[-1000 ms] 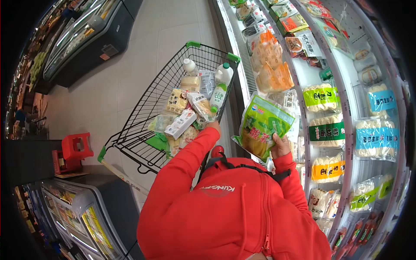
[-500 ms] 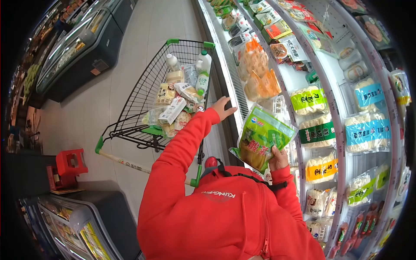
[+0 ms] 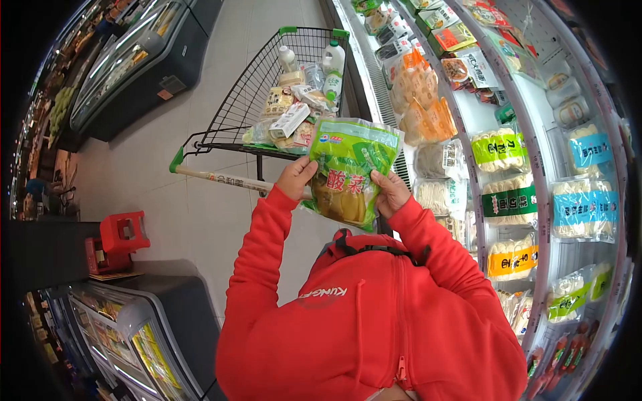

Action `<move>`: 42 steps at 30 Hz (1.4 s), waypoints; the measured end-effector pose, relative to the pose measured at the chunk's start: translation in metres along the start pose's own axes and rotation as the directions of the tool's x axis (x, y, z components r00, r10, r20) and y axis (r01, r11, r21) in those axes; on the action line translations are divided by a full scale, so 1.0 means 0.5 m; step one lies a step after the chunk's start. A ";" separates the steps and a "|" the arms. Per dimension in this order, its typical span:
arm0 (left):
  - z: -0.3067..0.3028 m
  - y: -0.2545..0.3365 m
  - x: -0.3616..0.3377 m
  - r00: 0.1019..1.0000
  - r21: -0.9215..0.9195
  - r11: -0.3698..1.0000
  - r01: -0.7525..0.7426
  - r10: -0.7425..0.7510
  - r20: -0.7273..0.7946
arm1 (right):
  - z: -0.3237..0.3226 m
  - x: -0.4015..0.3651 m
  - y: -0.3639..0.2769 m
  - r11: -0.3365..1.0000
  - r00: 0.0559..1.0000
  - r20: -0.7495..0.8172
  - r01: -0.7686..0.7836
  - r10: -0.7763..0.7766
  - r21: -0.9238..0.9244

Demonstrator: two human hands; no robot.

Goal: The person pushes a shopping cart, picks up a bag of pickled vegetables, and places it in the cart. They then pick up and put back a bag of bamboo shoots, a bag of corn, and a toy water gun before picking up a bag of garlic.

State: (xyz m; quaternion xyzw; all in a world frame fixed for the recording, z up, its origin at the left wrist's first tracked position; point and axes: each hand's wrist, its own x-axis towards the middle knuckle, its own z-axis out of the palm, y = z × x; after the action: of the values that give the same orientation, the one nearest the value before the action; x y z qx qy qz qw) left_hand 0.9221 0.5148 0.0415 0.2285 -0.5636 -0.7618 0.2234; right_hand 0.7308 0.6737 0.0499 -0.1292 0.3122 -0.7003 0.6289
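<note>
A green bag of pickled vegetables [image 3: 351, 175], with red lettering and a clear upper edge, is held up in front of the chest. My left hand [image 3: 297, 177] grips its left edge, fingers closed. At its right edge my right hand [image 3: 390, 192] pinches it between thumb and fingers. Just beyond the bag stands a wire shopping cart [image 3: 231, 110] with green corners. Inside the cart are white bottles, a white box [image 3: 289, 120] and several packed foods.
Refrigerated shelves on the right hold packs of noodles [image 3: 509, 200] and orange bags [image 3: 428, 120]. Dark freezer cases [image 3: 150, 73] line the left side. A red step stool [image 3: 124, 232] stands at the lower left, beside another freezer [image 3: 167, 314].
The green bag has moved left, away from the shelves, and now faces me upright. My left hand, empty before near the shelf edge, has taken hold of the bag's left side.
</note>
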 end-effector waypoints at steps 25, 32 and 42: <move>-0.140 -0.042 0.430 0.400 0.594 0.803 -0.034 0.556 -0.729 | -0.041 0.425 0.038 0.942 0.936 -0.313 -0.242 0.163 -0.231; -0.227 -0.037 0.614 0.376 0.171 0.965 -0.197 0.235 -0.896 | -0.136 0.608 -0.009 0.822 0.938 -0.288 -0.313 0.191 -0.476; -0.275 0.010 0.833 0.591 -0.054 0.904 -0.425 0.231 -0.773 | -0.131 0.816 -0.186 0.787 0.944 -0.270 -0.309 0.188 -0.534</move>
State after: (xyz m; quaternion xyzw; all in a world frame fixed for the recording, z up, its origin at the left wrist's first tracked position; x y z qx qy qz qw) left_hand 0.6736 0.1605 -0.0297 0.3855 -0.3590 -0.6039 0.5982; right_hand 0.5471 0.3009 -0.0314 -0.1967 0.5832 -0.4948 0.6134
